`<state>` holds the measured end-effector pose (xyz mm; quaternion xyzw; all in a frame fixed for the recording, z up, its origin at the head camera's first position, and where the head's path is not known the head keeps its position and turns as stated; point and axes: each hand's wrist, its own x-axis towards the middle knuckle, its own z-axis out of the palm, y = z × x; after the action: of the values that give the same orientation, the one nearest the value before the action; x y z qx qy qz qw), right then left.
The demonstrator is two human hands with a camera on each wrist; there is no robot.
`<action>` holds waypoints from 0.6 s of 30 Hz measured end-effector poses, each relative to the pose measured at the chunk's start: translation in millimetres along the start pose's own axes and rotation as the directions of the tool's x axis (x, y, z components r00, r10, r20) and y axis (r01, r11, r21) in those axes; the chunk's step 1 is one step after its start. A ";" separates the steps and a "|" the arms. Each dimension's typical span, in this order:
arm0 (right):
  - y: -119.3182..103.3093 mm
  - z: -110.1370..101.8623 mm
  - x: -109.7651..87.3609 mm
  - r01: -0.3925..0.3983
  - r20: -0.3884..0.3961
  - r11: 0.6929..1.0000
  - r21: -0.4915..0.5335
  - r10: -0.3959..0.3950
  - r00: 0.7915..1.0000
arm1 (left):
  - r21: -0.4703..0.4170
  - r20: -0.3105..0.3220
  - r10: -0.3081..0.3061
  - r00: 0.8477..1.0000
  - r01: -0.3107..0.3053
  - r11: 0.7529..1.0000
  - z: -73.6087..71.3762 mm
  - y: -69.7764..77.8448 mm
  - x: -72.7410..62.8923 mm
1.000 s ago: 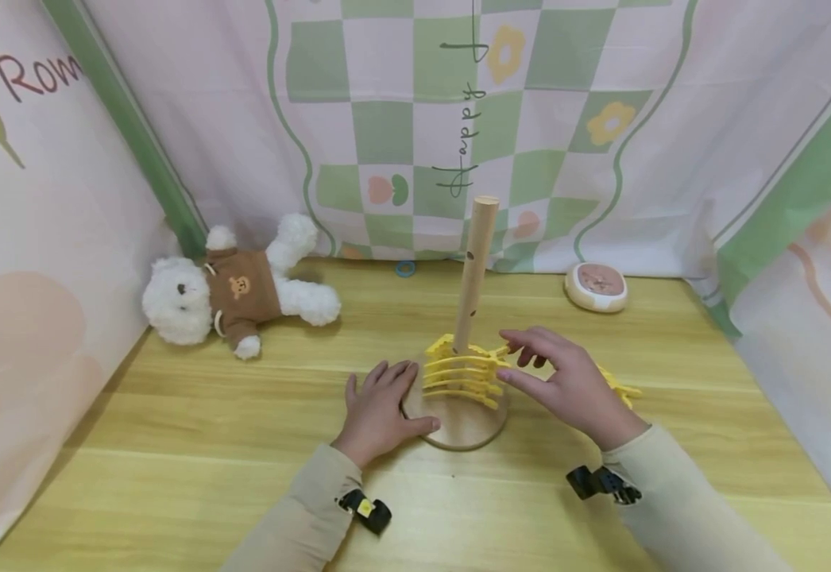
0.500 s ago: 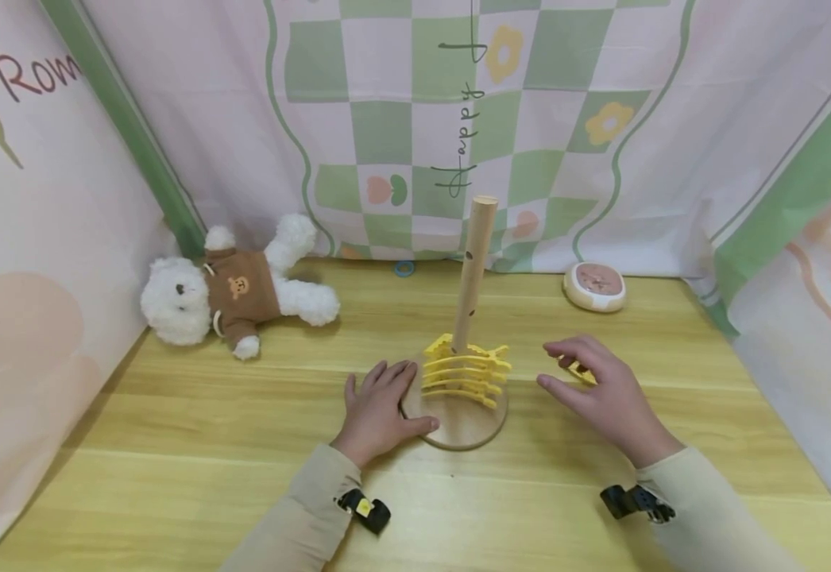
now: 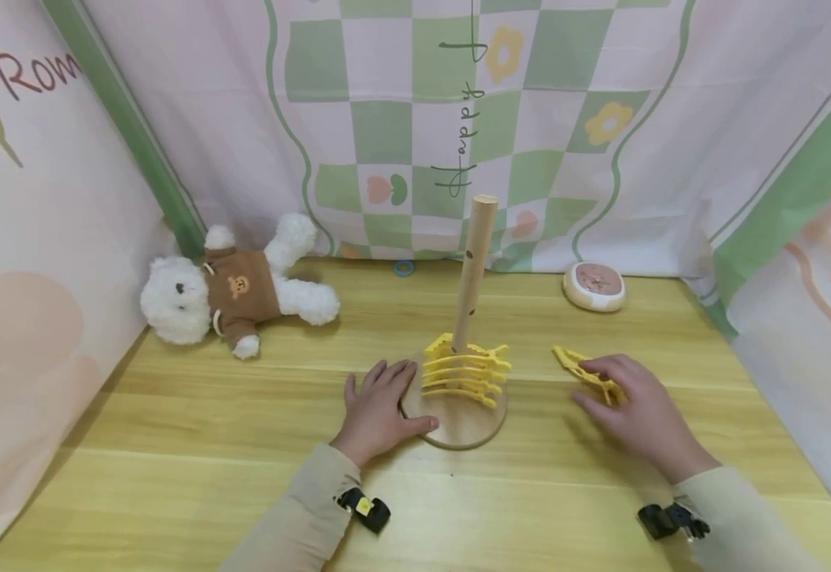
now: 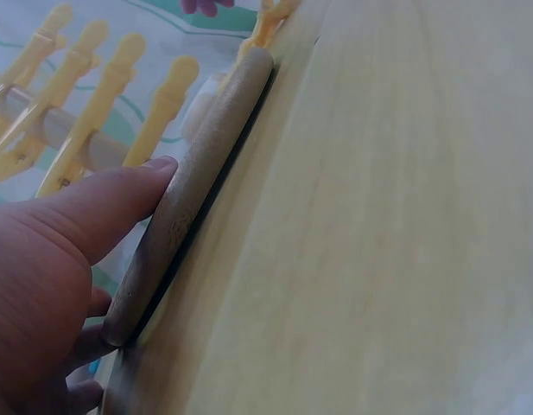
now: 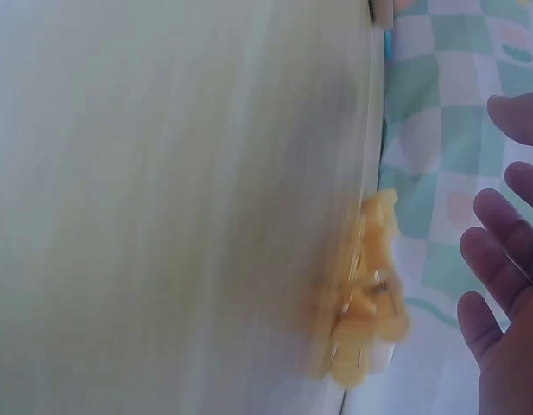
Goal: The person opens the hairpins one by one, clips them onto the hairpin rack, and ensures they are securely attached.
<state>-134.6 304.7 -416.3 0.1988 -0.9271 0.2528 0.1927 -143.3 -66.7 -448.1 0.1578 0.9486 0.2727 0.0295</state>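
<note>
My left hand (image 3: pixel 381 413) rests at the left rim of a round wooden base (image 3: pixel 458 433), thumb and fingertips touching it. From the base rises an upright wooden pole (image 3: pixel 474 270) with small dark holes. Several curved yellow plastic pieces (image 3: pixel 461 373) with knobbed ends are stacked around the pole's lower part. Over to the right, my right hand (image 3: pixel 633 405) is over loose yellow plastic pieces (image 3: pixel 571 360) on the table, overlapping them in the head view. In the right wrist view, its fingers (image 5: pixel 499 225) are spread and apart from the blurred yellow pieces (image 5: pixel 361 294).
A white plush bear (image 3: pixel 244 286) in a brown top lies at the back left of the wooden table (image 3: pixel 244 445). A small blue ring (image 3: pixel 403 268) lies near the patterned curtain (image 3: pixel 380 135). A round-cornered white-and-pink device (image 3: pixel 594 286) sits at the back right.
My right hand has moved right and toward me, away from the stacked yellow pieces to the loose ones. My left hand and the stand have stayed in place.
</note>
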 end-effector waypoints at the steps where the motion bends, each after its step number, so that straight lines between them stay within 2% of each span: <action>1: 2.8 -1.0 -1.5 -0.006 0.002 1.000 -0.005 0.006 1.000 | -0.002 -0.001 0.001 1.000 -0.001 1.000 -0.1 0.1 -0.1; 6: 17.8 -8.0 -9.8 -0.043 0.030 0.999 -0.033 0.044 0.999 | -0.001 0.003 0.000 1.000 0.000 1.000 -0.3 0.9 -0.2; 10: 29.5 -15.7 -18.8 -0.121 0.068 0.991 -0.052 0.124 0.990 | 0.005 0.003 0.001 1.000 -0.001 1.000 0.4 0.5 0.2; 14: 39.8 -21.7 -26.7 -0.219 0.126 0.973 -0.075 0.227 0.966 | 0.004 0.005 0.002 1.000 -0.002 1.000 0.9 -0.3 0.6; 18: 47.4 -22.9 -29.7 -0.282 0.180 0.954 -0.103 0.297 0.938 | -0.002 0.009 -0.004 1.000 0.004 1.000 0.7 -0.4 0.1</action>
<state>-125.6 362.9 -430.2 0.0763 -0.9694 0.2227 0.0696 -143.4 -66.6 -448.9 0.1571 0.9485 0.2730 0.0344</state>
